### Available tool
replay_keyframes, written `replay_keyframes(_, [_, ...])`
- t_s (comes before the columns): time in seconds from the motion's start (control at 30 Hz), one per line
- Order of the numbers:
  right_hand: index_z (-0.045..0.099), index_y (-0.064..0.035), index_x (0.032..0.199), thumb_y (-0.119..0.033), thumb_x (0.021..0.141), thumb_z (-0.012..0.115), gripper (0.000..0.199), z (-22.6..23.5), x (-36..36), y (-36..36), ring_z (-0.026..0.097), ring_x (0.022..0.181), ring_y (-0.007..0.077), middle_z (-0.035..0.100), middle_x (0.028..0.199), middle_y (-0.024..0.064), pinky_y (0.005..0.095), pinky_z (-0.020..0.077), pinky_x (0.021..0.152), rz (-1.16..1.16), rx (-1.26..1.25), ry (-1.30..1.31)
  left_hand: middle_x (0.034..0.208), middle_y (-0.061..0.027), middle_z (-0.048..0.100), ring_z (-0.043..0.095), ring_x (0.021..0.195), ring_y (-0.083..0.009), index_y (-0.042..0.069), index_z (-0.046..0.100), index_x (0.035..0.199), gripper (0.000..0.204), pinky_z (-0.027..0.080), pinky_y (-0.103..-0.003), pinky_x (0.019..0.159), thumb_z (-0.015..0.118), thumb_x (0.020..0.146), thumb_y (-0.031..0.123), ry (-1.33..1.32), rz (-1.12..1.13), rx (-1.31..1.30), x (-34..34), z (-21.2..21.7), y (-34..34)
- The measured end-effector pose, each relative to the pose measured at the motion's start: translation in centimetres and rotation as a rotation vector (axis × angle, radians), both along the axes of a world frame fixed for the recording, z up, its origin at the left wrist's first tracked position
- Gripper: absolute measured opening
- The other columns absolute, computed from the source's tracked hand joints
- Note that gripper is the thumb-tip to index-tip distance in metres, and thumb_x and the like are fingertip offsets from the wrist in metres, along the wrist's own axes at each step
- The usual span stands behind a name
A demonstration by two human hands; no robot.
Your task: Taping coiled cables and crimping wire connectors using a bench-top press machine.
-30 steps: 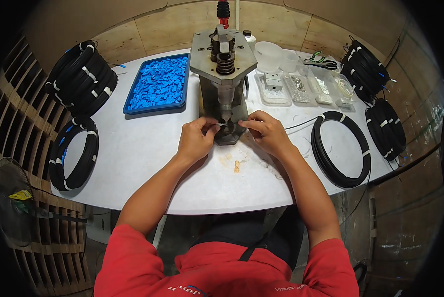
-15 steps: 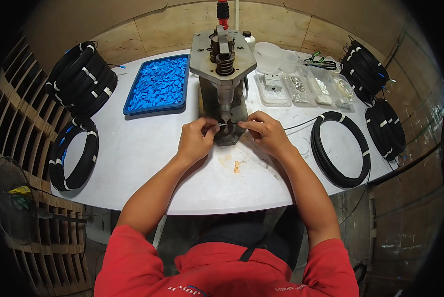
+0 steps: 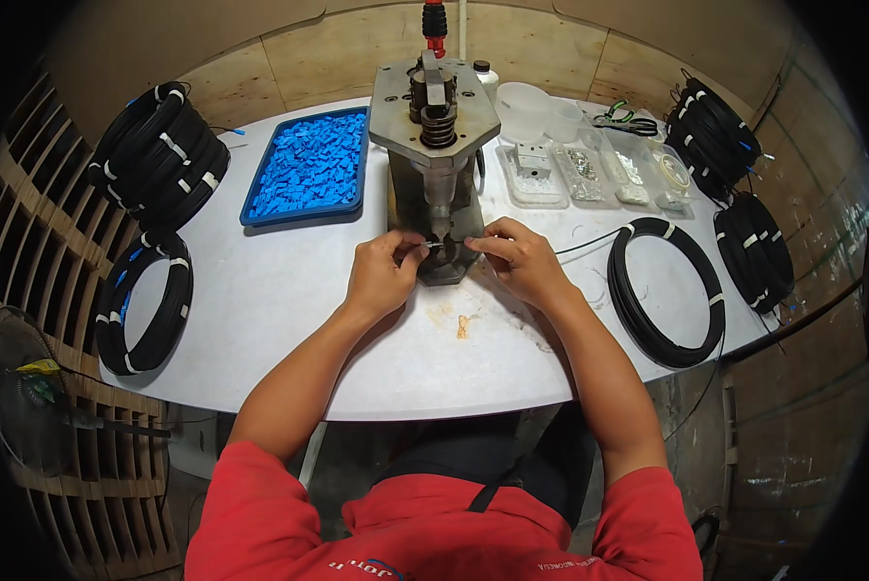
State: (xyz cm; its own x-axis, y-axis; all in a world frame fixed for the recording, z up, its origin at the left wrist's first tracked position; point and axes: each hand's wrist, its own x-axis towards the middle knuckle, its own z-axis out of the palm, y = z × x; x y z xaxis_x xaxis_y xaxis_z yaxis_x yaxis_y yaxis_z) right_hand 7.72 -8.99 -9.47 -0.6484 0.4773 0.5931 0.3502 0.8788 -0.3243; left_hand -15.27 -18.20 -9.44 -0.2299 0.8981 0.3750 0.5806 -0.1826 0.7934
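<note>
A metal bench press with a spring and a narrow vertical ram stands in front of me. At its base, my left hand pinches a small silvery metal piece just under the ram's tip. Opposite it, my right hand is closed, thumb and index finger together, on a thin black cable end beside the ram. From behind that hand the black cable runs to a coil of black cable lying at the right. My fingertips partly hide where the cable and the metal piece come together.
A blue tray full of small blue plastic pieces lies left of the press. Black cable coils sit at both table ends. Clear boxes of small parts, tubs, a bottle and green-handled pliers are back right.
</note>
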Motion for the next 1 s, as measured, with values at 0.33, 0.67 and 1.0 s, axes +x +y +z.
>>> replay_keyframes(0.33, [0.078,-0.0167,0.108,0.004,0.073,0.073,0.04,-0.08,-0.02,0.01,0.068,0.083,0.0226,0.065,0.096,0.0037,0.0333,0.0573,0.071,0.005,-0.018,0.02,0.082,-0.0139,0.075,0.071,0.073,-0.0174,-0.003,0.074,0.1,0.019,0.053,-0.03,0.067,0.073,0.089,0.012,0.012,-0.01,0.012,-0.11,-0.12,0.09])
replay_keyframes(0.67, [0.077,-0.0158,0.109,0.008,0.076,0.073,0.04,0.17,-0.02,-0.14,0.069,0.084,0.0234,0.067,0.099,0.0059,0.0331,0.0575,0.071,0.01,-0.018,0.004,0.081,-0.0138,0.075,0.071,0.073,-0.0173,-0.003,0.074,0.101,0.019,0.053,-0.03,0.066,0.073,0.089,0.012,0.013,-0.001,0.014,-0.09,-0.12,0.06])
replay_keyframes(1.0, [0.078,-0.0168,0.109,0.001,0.074,0.074,0.039,-0.06,0.01,-0.05,0.068,0.083,0.0224,0.066,0.096,0.0035,0.0337,0.0574,0.071,-0.003,-0.008,0.0,0.083,-0.014,0.075,0.072,0.074,-0.018,-0.003,0.074,0.099,0.017,0.054,-0.031,0.069,0.073,0.089,0.011,0.001,0.0,-0.009,-0.05,-0.24,0.09])
